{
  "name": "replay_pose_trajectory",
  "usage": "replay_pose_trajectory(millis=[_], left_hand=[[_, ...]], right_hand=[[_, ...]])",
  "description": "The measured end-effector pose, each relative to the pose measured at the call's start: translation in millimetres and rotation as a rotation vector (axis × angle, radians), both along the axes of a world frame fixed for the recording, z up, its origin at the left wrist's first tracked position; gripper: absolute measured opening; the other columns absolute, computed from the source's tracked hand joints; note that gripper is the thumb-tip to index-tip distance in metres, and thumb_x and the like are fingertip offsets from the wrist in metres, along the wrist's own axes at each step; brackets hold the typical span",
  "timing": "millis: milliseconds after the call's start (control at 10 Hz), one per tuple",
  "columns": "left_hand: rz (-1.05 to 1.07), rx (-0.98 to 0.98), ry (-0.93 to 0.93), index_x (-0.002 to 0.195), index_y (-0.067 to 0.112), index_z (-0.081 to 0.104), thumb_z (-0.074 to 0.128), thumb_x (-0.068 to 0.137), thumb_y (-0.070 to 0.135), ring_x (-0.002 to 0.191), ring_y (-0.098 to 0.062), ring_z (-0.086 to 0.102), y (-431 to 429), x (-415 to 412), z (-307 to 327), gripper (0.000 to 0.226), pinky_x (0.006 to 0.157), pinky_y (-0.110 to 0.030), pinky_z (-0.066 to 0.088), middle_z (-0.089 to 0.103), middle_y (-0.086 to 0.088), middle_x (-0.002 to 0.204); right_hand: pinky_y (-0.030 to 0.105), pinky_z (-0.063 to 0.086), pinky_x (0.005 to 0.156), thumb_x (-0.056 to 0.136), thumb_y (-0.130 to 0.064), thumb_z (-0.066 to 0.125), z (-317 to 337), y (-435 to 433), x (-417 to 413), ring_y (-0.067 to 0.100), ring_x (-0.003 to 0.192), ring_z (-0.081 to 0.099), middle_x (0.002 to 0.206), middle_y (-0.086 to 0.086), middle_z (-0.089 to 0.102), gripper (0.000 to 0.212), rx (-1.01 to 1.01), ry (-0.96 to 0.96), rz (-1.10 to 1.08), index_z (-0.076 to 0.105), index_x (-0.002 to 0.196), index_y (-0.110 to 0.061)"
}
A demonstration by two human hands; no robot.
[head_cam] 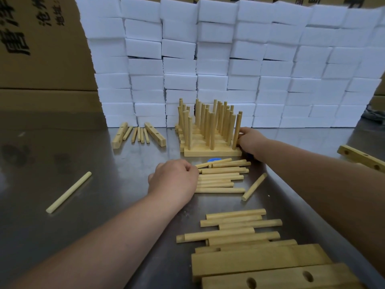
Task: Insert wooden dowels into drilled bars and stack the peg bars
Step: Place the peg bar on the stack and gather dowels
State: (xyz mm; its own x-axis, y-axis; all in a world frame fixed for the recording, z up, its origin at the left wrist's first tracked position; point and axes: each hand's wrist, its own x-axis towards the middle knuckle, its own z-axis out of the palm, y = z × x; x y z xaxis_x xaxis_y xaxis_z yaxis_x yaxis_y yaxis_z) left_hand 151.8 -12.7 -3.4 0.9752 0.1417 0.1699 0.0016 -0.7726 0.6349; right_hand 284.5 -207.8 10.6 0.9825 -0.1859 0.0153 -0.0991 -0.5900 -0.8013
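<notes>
A stack of peg bars (210, 152) with several upright dowels stands at the middle of the steel table. My right hand (251, 141) grips the right end of the front bar, beside its rightmost dowel (237, 131). My left hand (175, 178) is curled over the left ends of a pile of loose dowels (223, 177) lying just in front of the stack; what its fingers hold is hidden. More dowels (235, 226) and drilled bars (270, 268) lie near the front edge.
Single dowels lie at the left (68, 192) and right (254, 187). Two drilled bars with dowels between them (138, 135) lie at the back left. Another bar (362, 160) sits at the right. A wall of white foam blocks (229, 65) and cardboard boxes (41, 49) close the back.
</notes>
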Motion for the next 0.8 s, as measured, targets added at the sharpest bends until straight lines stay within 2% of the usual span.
replay_pose_trajectory(millis=[200, 300, 400, 500, 600, 700, 800], left_hand=[[-0.023, 0.009, 0.001, 0.079, 0.035, 0.06, 0.042, 0.089, 0.04, 0.095, -0.019, 0.049, -0.3, 0.3, 0.2, 0.021, 0.088, -0.04, 0.041, 0.061, 0.009, 0.089], [-0.049, 0.0, 0.018, 0.09, 0.036, 0.064, 0.044, 0.086, 0.046, 0.102, -0.019, 0.049, -1.0, 0.1, 1.1, 0.023, 0.092, -0.04, 0.04, 0.061, 0.009, 0.095], [-0.104, 0.009, 0.013, 0.108, 0.036, 0.064, 0.045, 0.083, 0.051, 0.114, -0.017, 0.046, -1.9, -0.4, 1.3, 0.035, 0.099, -0.041, 0.036, 0.059, 0.01, 0.115], [-0.169, 0.019, -0.008, 0.117, 0.036, 0.061, 0.048, 0.083, 0.049, 0.118, -0.017, 0.043, -3.0, -1.3, 1.0, 0.038, 0.101, -0.04, 0.034, 0.054, 0.008, 0.121], [-0.252, 0.077, -0.028, 0.122, 0.034, 0.058, 0.051, 0.082, 0.042, 0.12, -0.015, 0.039, -4.3, -2.3, 0.4, 0.041, 0.104, -0.039, 0.032, 0.049, 0.009, 0.126], [-0.262, 0.145, -0.051, 0.122, 0.034, 0.056, 0.053, 0.081, 0.04, 0.122, -0.013, 0.035, -4.2, -2.2, -1.2, 0.041, 0.105, -0.035, 0.03, 0.046, 0.01, 0.13], [-0.276, 0.159, -0.071, 0.121, 0.032, 0.057, 0.054, 0.083, 0.04, 0.121, -0.014, 0.036, -4.5, -2.7, -1.9, 0.039, 0.104, -0.035, 0.031, 0.047, 0.009, 0.129]], right_hand=[[0.022, 0.037, 0.052, 0.093, -0.009, 0.035, 0.4, 1.1, 1.8, 0.013, 0.074, 0.053, 0.094, -0.002, 0.06, 0.046, -0.034, 0.007, 0.019, 0.05, 0.132, -0.029], [0.022, 0.037, 0.052, 0.092, -0.005, 0.033, 1.2, 0.5, 3.2, 0.014, 0.073, 0.051, 0.098, 0.0, 0.059, 0.051, -0.084, 0.01, 0.005, 0.045, 0.136, -0.03], [0.034, 0.041, 0.098, 0.096, -0.007, 0.038, 9.0, -2.5, -5.2, 0.029, 0.125, 0.044, 0.138, 0.012, 0.046, 0.047, -0.29, 0.048, 0.012, 0.036, 0.143, -0.014], [0.039, 0.035, 0.103, 0.095, -0.005, 0.038, 25.5, -20.4, -12.8, 0.036, 0.128, 0.041, 0.14, 0.021, 0.042, 0.045, -0.322, 0.034, -0.03, 0.036, 0.14, -0.004], [0.038, 0.04, 0.098, 0.094, -0.005, 0.039, 51.4, -65.0, -29.6, 0.036, 0.12, 0.048, 0.13, 0.024, 0.051, 0.036, -0.429, 0.039, -0.134, 0.051, 0.126, 0.005], [0.035, 0.041, 0.094, 0.094, -0.017, 0.044, 65.1, -134.1, -46.3, 0.035, 0.117, 0.049, 0.128, 0.019, 0.054, 0.035, -0.604, 0.099, -0.249, 0.055, 0.121, 0.002], [0.032, 0.047, 0.078, 0.092, -0.02, 0.051, 63.8, -164.6, -69.1, 0.034, 0.104, 0.058, 0.098, 0.016, 0.063, 0.028, -0.758, 0.251, -0.26, 0.062, 0.108, 0.0]])
